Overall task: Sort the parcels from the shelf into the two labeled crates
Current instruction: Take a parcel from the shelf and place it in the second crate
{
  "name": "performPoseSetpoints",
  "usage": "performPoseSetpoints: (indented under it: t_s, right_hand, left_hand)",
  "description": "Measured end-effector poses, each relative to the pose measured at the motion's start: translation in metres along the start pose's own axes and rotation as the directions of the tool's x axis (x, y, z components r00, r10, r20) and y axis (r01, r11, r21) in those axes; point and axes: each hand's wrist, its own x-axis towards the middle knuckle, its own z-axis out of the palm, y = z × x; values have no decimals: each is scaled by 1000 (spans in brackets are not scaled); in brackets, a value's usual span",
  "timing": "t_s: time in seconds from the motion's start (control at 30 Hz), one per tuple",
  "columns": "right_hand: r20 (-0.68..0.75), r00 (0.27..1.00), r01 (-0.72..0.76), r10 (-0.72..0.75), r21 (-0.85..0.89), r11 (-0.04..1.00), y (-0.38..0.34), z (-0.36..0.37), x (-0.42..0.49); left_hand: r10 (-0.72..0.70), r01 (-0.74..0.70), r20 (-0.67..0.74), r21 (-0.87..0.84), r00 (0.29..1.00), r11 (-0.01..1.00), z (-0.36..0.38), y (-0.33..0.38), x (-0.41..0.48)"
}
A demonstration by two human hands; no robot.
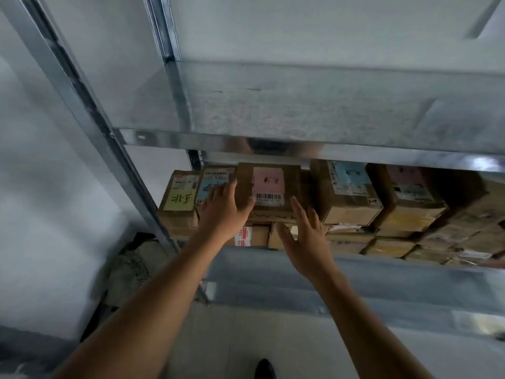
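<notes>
Two bare forearms reach up from the bottom edge, with a dark shoe (pixel 264 369) on the pale floor between them.

All places below are given from the pink-labelled parcel (pixel 269 187), a brown cardboard box on top of the stack. It carries a pink slip with black handwritten characters, and a white barcode strip below the slip.

Far to its left, a grey metal upright post (pixel 90 119) slants up the frame. Nearer on its left sits a yellow-labelled parcel (pixel 180 195), brown card with black handwriting and a white printed sticker above. Just beside the landmark's left edge is a blue-labelled parcel (pixel 210 184), partly covered by the left hand (pixel 221 212). That hand is spread wide. Its straight fingers lie along the landmark's left side and its thumb lies across the box's near face, beside the barcode.

Above the landmark runs the shiny front beam (pixel 273 144) of the shelf overhead. Below it lie smaller cartons.

At the landmark's near right corner the right hand (pixel 303 236) is spread flat, fingers straight and pointing upward. Whether it touches the card cannot be told.

Right of the landmark stands a second blue-labelled box (pixel 347 187). Further right is another pink-labelled box (pixel 410 192), blurred. Beyond it are more brown cartons, too smeared to read.
</notes>
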Motion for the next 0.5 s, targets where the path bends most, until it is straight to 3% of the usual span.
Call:
performPoseSetpoints:
  t_s: [0.13, 0.37, 0.5]
  right_hand:
    - [-82, 996, 22, -14, 92, 995, 8, 6, 8]
    - [-228, 974, 69, -13, 243, 968, -3, 9, -11]
    - [-328, 945, 123, -1, 352, 928, -12, 7, -40]
  left_hand:
    - [-28, 32, 24, -184, 999, 982, 14, -6, 5]
    - [-50, 16, -66, -437, 997, 899, 8, -4, -22]
    - [-77, 11, -81, -614, 994, 789, -4, -1, -56]
